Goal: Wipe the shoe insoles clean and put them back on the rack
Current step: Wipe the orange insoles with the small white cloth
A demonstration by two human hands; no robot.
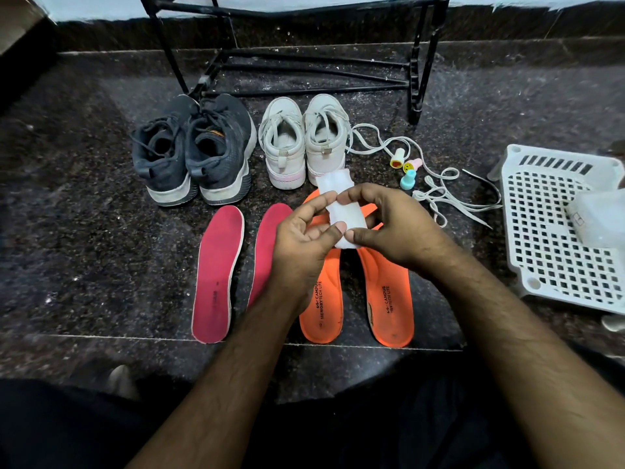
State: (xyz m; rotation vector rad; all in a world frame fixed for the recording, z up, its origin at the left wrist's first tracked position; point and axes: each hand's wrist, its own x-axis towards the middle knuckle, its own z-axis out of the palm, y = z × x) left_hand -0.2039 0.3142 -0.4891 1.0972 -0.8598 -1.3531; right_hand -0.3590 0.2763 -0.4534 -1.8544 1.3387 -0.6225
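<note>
Both my hands on a folded white wipe above the insoles.

On the floor, two red insoles [216, 272] lie left of two orange insoles [389, 299]; my left hand [301, 238] and right hand [389, 225] pinch the wipe [341, 211] between fingertips, with the black rack [304, 45] at the far edge.

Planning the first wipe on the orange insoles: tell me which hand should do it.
Probably the right hand. Both hands pinch the folded white wipe, but the right one sits directly above the orange insoles, while the left hand lies nearer the pink insoles and could steady them.
</note>
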